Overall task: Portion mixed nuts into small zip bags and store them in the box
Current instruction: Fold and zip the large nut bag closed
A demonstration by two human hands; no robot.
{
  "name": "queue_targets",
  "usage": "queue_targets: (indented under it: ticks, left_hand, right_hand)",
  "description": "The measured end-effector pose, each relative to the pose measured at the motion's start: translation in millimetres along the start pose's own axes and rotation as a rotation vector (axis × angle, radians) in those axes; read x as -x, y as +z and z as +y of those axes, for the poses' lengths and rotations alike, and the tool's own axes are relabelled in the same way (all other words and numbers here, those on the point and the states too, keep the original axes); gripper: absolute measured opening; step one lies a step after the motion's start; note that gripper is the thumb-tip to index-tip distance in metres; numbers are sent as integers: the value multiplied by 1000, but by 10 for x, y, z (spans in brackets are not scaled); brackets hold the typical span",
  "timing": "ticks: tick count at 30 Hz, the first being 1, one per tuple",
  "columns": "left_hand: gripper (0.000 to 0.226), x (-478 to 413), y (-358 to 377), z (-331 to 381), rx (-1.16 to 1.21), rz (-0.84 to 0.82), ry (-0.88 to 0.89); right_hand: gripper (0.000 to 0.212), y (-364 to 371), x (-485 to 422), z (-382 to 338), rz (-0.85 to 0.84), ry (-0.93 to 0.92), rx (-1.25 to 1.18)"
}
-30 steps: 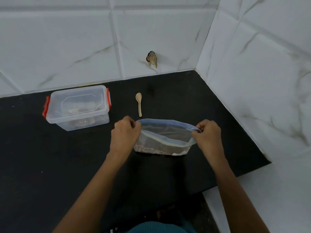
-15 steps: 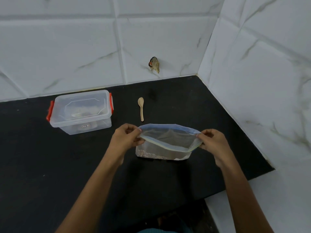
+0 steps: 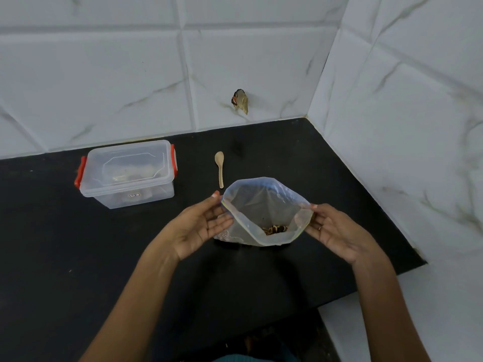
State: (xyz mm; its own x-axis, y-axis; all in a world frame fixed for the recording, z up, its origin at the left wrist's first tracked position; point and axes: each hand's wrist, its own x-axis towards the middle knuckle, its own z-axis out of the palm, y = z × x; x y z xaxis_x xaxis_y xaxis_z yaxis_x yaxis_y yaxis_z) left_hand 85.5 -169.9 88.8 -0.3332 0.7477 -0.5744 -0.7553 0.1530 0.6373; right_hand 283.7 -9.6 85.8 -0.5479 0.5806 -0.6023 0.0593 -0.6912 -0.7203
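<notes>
A clear zip bag [image 3: 264,205] with a blue seal strip stands on the black counter [image 3: 78,257], its mouth spread wide. Mixed nuts [image 3: 274,229] lie at its bottom. My left hand [image 3: 198,226] pinches the left end of the bag's rim, palm turned up. The right end of the rim is pinched by my right hand [image 3: 337,231]. A clear plastic box [image 3: 128,176] with red latches and its lid on sits at the back left, with something pale inside that I cannot make out. A small wooden spoon [image 3: 220,168] lies just behind the bag.
White marble-look tiled walls close the counter at the back and right. A small brown object [image 3: 240,100] sticks out of the back wall. The counter's front edge runs below my forearms and ends at the right near a white surface [image 3: 418,309].
The bag's mouth, nearly flat a second ago, has been pulled wide open toward me, and the nuts inside now show. Both hands turned palm up at the rim.
</notes>
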Motion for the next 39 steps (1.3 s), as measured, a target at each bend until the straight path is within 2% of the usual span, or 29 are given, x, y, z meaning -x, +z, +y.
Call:
queue_targets:
  ticks: [1, 4, 5, 8, 10, 12, 19, 22, 26, 29, 31, 34, 39]
  left_hand:
    - [18, 0, -8, -3, 35, -10, 5]
    - [19, -13, -32, -30, 70, -13, 21]
    - [17, -22, -38, -40, 67, -10, 19]
    - [11, -62, -31, -70, 10, 2, 32]
    - [11, -81, -2, -81, -60, 9, 55]
    - [12, -87, 36, -89, -120, 26, 82]
    - [16, -97, 99, -100, -247, 49, 167]
    - [18, -82, 98, -90, -293, 111, 212]
    - [22, -86, 51, -67, -509, 215, 367]
    - [20, -136, -7, -62, -743, 299, 528]
    - [18, -178, -54, -62, -825, 346, 590]
    - [16, -182, -86, -63, -826, 370, 627]
    - [15, -128, 2, -111, -957, 382, 727]
  right_hand:
    - [21, -28, -1, -7, -30, 3, -49]
    - [65, -123, -20, 10, -117, -8, -89]
    - [69, -146, -24, 14, -127, -13, -83]
    - [62, -133, -13, 12, -97, 4, -102]
    - [40, -97, -23, 16, -54, 28, -106]
    - [29, -43, -11, 17, -38, 39, -88]
    - [25, 72, -15, -2, -2, -5, 138]
    - [22, 63, -32, -16, 49, -31, 213]
    - [31, 82, -30, -32, 221, -104, 457]
    - [27, 115, -7, -22, 306, -192, 595]
    - [22, 112, 4, -19, 338, -246, 620]
    - [17, 103, 20, -29, 359, -310, 640]
    - [18, 69, -10, -27, 446, -505, 673]
